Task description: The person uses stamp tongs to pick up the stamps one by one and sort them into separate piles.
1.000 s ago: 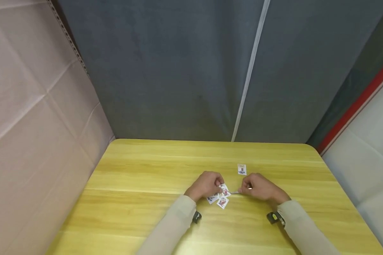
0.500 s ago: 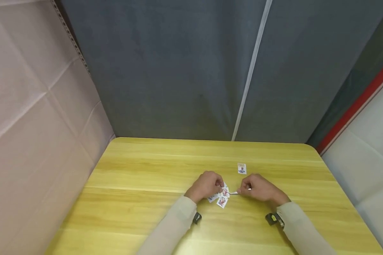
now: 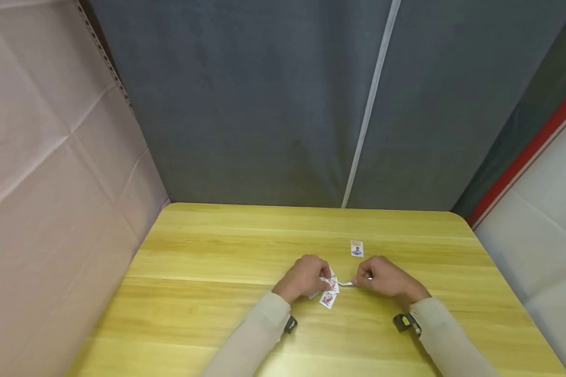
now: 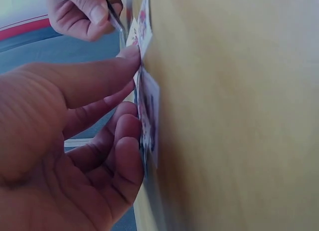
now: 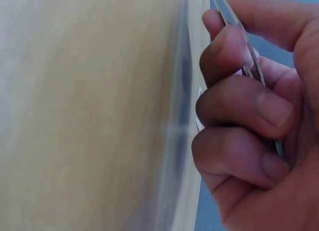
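A cluster of small printed stamps [image 3: 329,294] lies on the yellow wooden table [image 3: 217,293] between my hands. My left hand [image 3: 304,277] sits on the cluster's left side, thumb and curled fingertips pinching the stamps [image 4: 149,121] against the tabletop. My right hand [image 3: 387,278] grips thin metal tweezers [image 3: 346,284] whose tips reach the cluster's right edge. In the right wrist view the fingers [image 5: 239,106] wrap around the tweezers [image 5: 238,34]. In the left wrist view the right hand [image 4: 84,14] and tweezers [image 4: 117,24] show above my thumb.
One stamp [image 3: 357,248] lies alone on the table just beyond my right hand. A grey fabric curtain [image 3: 283,104] hangs behind the table, a pale padded wall [image 3: 52,183] stands on the left, and a light panel with a red stripe [image 3: 528,152] on the right.
My left hand has closed over the cluster, hiding the left-most stamp and drawing the stamps tighter. The right hand and tweezers have barely moved.
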